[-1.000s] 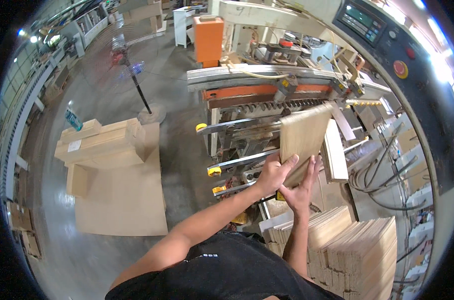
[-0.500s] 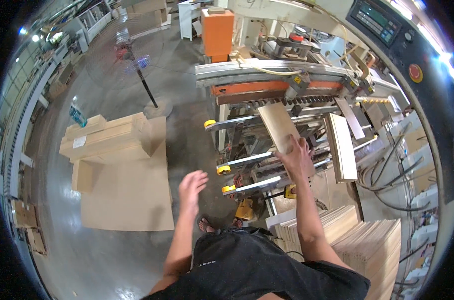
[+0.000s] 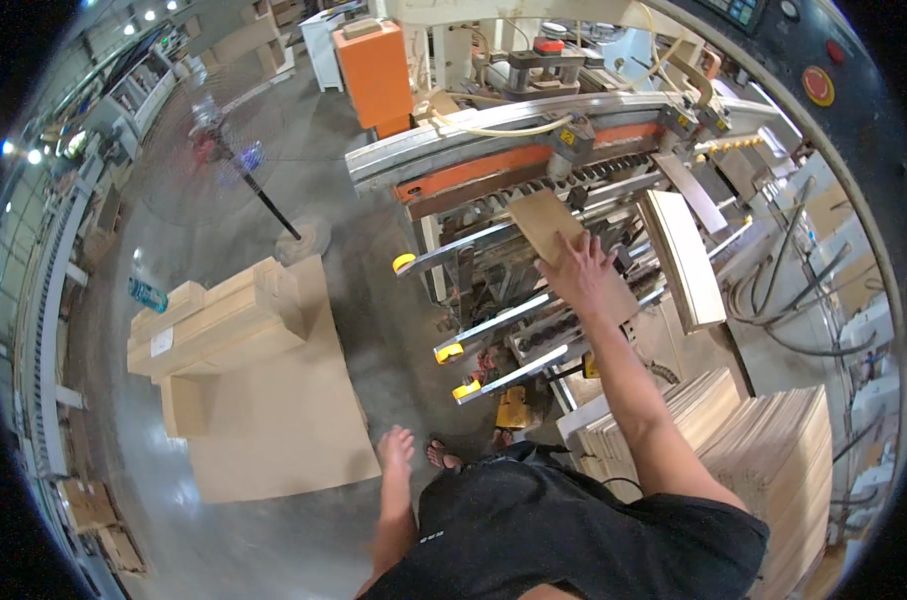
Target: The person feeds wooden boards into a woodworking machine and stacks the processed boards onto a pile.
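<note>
My right hand [image 3: 581,274] lies palm down with fingers spread on a flat wooden board [image 3: 541,222]. The board rests across the metal rails [image 3: 488,333] of a machine, its far end near a row of dark drill chucks [image 3: 583,178]. Part of the board is hidden beneath my hand and wrist. My left hand [image 3: 397,447] hangs low beside my body, over the floor, fingers loosely extended and holding nothing. Just right of the board stands a short stack of pale boards [image 3: 685,262] on the machine.
Yellow caps [image 3: 449,353] tip the rails. Tall stacks of thin boards [image 3: 773,440] stand near my right side. On the left, wooden pieces [image 3: 223,325] sit on a cardboard sheet [image 3: 273,440]. Beyond are a fan [image 3: 258,190], an orange cabinet [image 3: 375,75] and a control panel [image 3: 843,50].
My left hand has dropped back toward my body. My right hand has shifted forward along the board, with its fingers more spread. The head view has turned a little.
</note>
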The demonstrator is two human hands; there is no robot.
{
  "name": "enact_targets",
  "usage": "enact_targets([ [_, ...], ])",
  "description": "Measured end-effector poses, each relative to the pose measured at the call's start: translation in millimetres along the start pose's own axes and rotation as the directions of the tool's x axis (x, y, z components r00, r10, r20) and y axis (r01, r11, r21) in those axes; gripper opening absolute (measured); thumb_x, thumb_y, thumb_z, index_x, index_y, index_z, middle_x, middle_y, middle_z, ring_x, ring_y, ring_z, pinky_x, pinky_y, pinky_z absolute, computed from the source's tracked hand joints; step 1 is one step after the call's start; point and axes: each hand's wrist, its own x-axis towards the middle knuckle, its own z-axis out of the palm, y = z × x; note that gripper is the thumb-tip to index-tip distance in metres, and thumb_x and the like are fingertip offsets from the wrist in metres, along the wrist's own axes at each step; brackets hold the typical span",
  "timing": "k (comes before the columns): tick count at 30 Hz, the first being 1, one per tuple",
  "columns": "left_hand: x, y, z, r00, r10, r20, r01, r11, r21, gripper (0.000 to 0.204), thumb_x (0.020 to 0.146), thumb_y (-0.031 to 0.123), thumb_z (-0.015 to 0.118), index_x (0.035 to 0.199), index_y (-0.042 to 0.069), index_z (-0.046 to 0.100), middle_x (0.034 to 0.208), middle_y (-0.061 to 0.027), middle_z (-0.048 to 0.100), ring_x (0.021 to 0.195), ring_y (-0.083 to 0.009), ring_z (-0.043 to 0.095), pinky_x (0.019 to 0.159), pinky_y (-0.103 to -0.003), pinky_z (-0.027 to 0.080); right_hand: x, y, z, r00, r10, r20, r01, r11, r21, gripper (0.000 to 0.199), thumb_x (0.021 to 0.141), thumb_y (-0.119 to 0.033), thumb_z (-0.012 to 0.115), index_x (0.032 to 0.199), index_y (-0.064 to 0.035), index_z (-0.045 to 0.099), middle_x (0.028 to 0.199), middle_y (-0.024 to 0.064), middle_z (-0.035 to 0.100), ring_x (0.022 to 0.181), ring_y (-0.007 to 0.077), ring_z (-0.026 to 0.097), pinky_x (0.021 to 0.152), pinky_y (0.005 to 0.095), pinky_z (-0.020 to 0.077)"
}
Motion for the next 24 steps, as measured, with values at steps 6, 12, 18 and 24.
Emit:
enact_targets([
  [6, 10.7, -19.3, 48.4, 0.964, -0.07, 0.256, 0.01, 0.973, 0.23, 0.035, 0.091, 0.033, 0.055, 0.117, 0.009, 0.054, 0.103, -0.0064, 0.065, 0.088, -0.0162, 0.062, 0.069, -0.032, 0.047, 31.7, 9.1, 11.3, 0.999, 0.033, -0.026, -0.031, 0.996, 0.088, 0.066, 0.078, -0.05, 0.063, 0.136, -0.0248, 0.046, 0.144, 0.027, 0.03, 0.135, 0.0463, 0.025, 0.107, 0.065, 0.0093],
  [12, 45.3, -79.6, -12.1, 0.95, -0.267, 0.16, 0.192, 0.908, 0.372, 0.037, 0.086, 0.031, 0.062, 0.112, 0.005, 0.056, 0.09, -0.0063, 0.064, 0.069, -0.0146, 0.059, 0.053, -0.029, 0.045, 56.6, -2.2, 12.8, 0.999, 0.031, -0.011, -0.032, 0.997, -0.069, 0.067, 0.081, -0.059, 0.057, 0.138, -0.0276, 0.044, 0.141, 0.0208, 0.038, 0.128, 0.0392, 0.038, 0.105, 0.0511, 0.0322],
  [18, 60.8, -86.8, -80.7, 0.968, -0.25, -0.02, 0.234, 0.87, 0.435, 0.03, 0.085, 0.027, 0.063, 0.101, 0.002, 0.058, 0.073, -0.0046, 0.059, 0.059, -0.015, 0.055, 0.049, -0.031, 0.043, 65.8, -7.6, 9.8, 0.998, 0.046, 0.049, -0.043, 0.997, -0.069, 0.067, 0.079, -0.057, 0.061, 0.137, -0.0267, 0.045, 0.14, 0.0185, 0.039, 0.126, 0.0379, 0.04, 0.103, 0.0506, 0.0353],
  [24, 62.6, -42.5, -80.0, 0.961, -0.268, -0.065, 0.268, 0.857, 0.44, 0.026, 0.087, 0.026, 0.06, 0.102, 0.004, 0.057, 0.075, -0.0042, 0.058, 0.057, -0.0155, 0.054, 0.048, -0.03, 0.042, 68.2, -1.4, 16.5, 0.999, 0.047, 0.007, -0.048, 0.997, 0.055, 0.068, 0.072, -0.047, 0.07, 0.134, -0.027, 0.05, 0.142, 0.0184, 0.036, 0.127, 0.0389, 0.037, 0.104, 0.0479, 0.0312],
])
